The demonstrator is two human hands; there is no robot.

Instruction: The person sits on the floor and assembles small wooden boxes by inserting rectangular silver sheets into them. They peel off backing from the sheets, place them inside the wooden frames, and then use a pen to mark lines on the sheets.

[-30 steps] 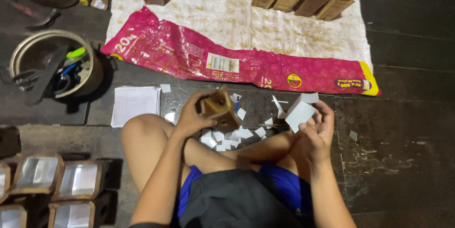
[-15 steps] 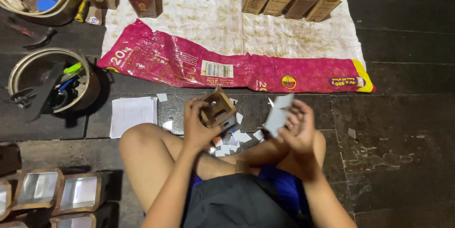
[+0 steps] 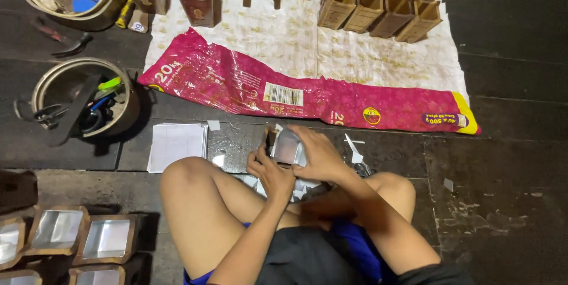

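I sit cross-legged on a dark floor. My left hand (image 3: pixel 273 172) grips a small brown wooden box (image 3: pixel 271 140) from below. My right hand (image 3: pixel 319 153) presses a shiny silver sheet (image 3: pixel 286 146) against the box's open face. The two hands touch around the box, just above my knees. Small white paper scraps (image 3: pixel 356 153) lie on the floor by my hands and partly under them.
A stack of white sheets (image 3: pixel 176 145) lies to the left. A pink plastic bag (image 3: pixel 307 95) and a white cloth (image 3: pixel 355 54) carry rows of wooden boxes (image 3: pixel 378 5). A metal pot of tools (image 3: pixel 83 97) stands left; silver-lined boxes (image 3: pixel 106 239) sit at bottom left.
My right hand has brought the silver sheet leftward onto the box held in my left hand. Both hands now meet at the box. The view has shifted down slightly.
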